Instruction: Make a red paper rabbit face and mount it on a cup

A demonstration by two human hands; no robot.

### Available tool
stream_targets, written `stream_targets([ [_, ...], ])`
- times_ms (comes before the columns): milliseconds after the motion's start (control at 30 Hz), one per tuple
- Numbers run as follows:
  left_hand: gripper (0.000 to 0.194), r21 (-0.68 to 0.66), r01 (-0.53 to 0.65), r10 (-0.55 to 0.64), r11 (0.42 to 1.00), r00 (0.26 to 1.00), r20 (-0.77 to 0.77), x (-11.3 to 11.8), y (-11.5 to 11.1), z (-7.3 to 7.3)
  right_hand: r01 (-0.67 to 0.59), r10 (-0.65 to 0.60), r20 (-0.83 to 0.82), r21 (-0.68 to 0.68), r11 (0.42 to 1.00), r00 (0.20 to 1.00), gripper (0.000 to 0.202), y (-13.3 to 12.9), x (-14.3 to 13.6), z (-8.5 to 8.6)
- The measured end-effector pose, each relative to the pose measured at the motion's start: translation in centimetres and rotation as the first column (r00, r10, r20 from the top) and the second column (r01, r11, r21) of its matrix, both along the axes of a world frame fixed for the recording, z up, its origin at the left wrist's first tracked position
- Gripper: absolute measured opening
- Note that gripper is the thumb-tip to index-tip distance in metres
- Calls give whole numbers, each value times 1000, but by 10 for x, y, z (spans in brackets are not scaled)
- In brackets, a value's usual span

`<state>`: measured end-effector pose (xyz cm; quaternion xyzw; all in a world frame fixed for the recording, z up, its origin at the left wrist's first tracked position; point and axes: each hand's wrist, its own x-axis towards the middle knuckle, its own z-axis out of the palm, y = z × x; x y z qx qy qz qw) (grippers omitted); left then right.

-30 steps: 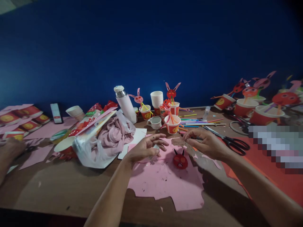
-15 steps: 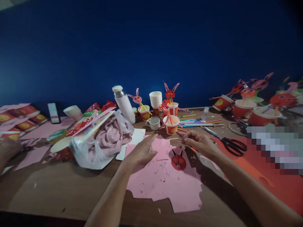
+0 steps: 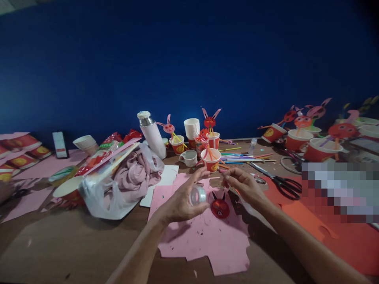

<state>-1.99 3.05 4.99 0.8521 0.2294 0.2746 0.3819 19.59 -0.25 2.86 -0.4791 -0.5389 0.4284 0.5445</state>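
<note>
My left hand (image 3: 181,202) grips a roll of clear tape (image 3: 197,196) between thumb and fingers, with its round face toward me. My right hand (image 3: 244,185) is pinched closed; whatever its fingertips hold is too small to make out. Between and below the hands, a red rabbit face (image 3: 220,208) with dark upright ears lies on a pink paper sheet (image 3: 207,240) with ragged edges. Small dark scraps are scattered over the sheet. Just beyond the hands stands a red-and-white paper cup (image 3: 211,161) with a figure on coloured sticks in it.
Black-handled scissors (image 3: 286,185) lie right, near red paper (image 3: 340,252). Coloured sticks (image 3: 245,159) lie behind my right hand. A plastic bag (image 3: 109,205) with cloth, a white flask (image 3: 154,138) and a grey mug (image 3: 189,157) stand left and back. Another person's hand shows at far left.
My left hand has turned and shifted toward the rabbit face, so the tape roll now shows clearly. My right hand stays pinched in nearly the same place. The view has shifted slightly.
</note>
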Motion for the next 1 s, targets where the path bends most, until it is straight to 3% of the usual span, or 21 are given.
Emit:
stream_targets([
  [133, 82, 47, -82, 89, 996, 978, -188, -3, 6, -5, 19, -20, -32, -24, 1000, 999, 26, 0, 0, 0],
  [267, 73, 159, -156, 205, 975, 909, -362, -17, 17, -17, 24, -26, -51, -39, 999, 998, 25, -1, -1, -1],
  [433, 58, 172, -133, 186, 976, 922, -340, -24, 21, -21, -18, 17, -14, -39, 999, 1000, 24, -4, -3, 0],
  [533, 57, 27, -218, 219, 976, 956, -197, -13, 19, -15, -99, 99, 14, -43, 994, 995, 25, -4, -1, -2],
  [667, 37, -203, -281, 290, 938, 957, 14, 8, 11, -8, -241, 244, 46, -63, 969, 969, 29, -5, 1, -4],
  [867, 36, -514, -156, 256, 843, 958, 129, 20, 0, -7, -388, 391, 24, -83, 918, 920, 29, -11, -1, 1],
  [1000, 40, -639, -55, 249, 767, 944, 217, 19, 0, -5, -426, 428, -11, -120, 897, 904, 30, -11, 0, 2],
])
